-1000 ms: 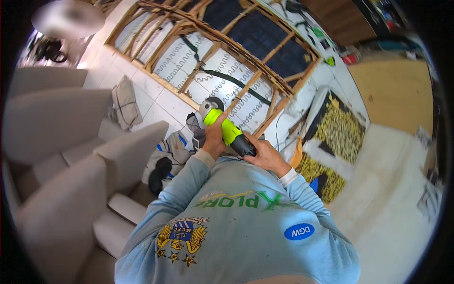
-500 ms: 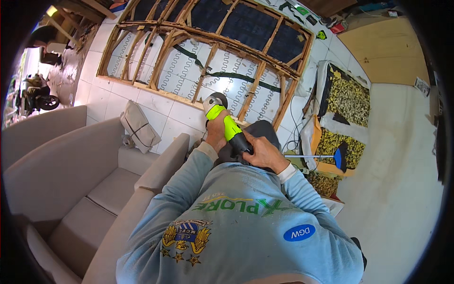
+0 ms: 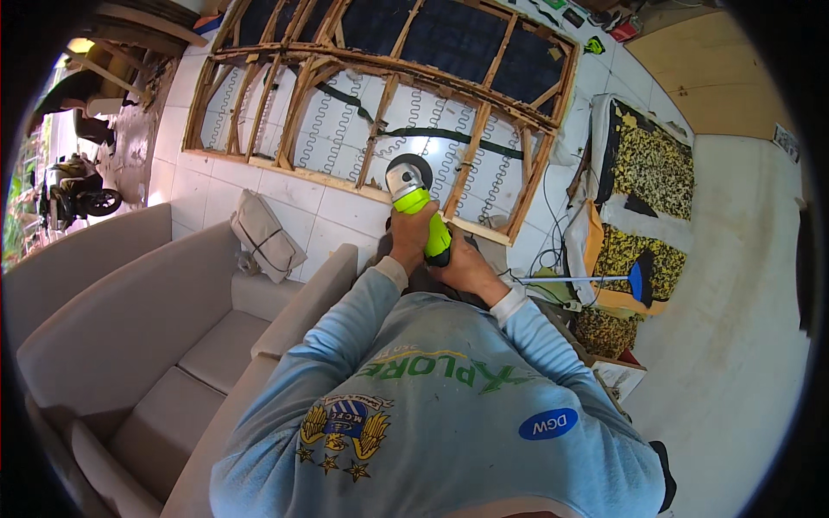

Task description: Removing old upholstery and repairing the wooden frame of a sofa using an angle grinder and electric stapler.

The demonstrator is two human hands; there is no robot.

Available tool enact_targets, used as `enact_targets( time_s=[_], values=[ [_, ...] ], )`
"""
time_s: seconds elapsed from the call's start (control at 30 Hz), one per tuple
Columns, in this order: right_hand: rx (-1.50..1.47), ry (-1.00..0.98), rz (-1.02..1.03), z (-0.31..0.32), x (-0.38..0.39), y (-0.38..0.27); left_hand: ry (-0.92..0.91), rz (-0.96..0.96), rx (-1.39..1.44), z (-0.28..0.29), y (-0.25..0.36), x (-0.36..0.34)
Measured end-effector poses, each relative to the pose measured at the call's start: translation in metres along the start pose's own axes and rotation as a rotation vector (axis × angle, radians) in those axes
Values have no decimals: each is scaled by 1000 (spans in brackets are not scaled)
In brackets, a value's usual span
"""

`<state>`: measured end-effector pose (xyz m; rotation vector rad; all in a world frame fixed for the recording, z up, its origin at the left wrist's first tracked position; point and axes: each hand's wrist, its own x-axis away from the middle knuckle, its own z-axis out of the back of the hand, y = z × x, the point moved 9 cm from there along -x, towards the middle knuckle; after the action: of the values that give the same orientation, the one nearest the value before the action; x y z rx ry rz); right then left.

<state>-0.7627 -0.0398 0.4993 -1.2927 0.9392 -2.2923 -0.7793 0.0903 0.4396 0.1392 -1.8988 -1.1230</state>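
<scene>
The fingers of the left hand (image 3: 413, 235) were curled firmly around the green body of an angle grinder (image 3: 413, 201), and those of the right hand (image 3: 471, 269) were wrapped about its dark rear end, close beside the left. The tool was held in front of the lower body, its silver head and round dark disc (image 3: 421, 166) pointing away from the chest; whether the disc touched anything could not be told. Beyond it, a wooden frame (image 3: 466, 168) lay on white tiles (image 3: 341, 211), zigzag springs (image 3: 322, 129) and a dark strap (image 3: 432, 133) crossing its near half and dark fabric (image 3: 453, 39) filling the far half. To the left stood a beige sofa (image 3: 138, 319), with a tied beige bundle (image 3: 268, 235) at its far end. To the right lay yellow-and-black speckled foam (image 3: 646, 164), near a blue broom head (image 3: 640, 281). A motorcycle (image 3: 78, 190) stood at the far left.
</scene>
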Motion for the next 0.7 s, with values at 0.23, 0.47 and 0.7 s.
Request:
enact_targets(
  time_s=[0.23, 0.47, 0.7],
  values=[
    [-97, 317, -18, 30, -48, 37, 51, -74, -88, -38, -21, -36],
    [-47, 334, -61, 28, -131, 86, -94, -15, -91, -38, -85, -145],
    [-3, 489, -115, 6, -256, 165, -124, 50, -314, -41, -164, -281]
  ],
)
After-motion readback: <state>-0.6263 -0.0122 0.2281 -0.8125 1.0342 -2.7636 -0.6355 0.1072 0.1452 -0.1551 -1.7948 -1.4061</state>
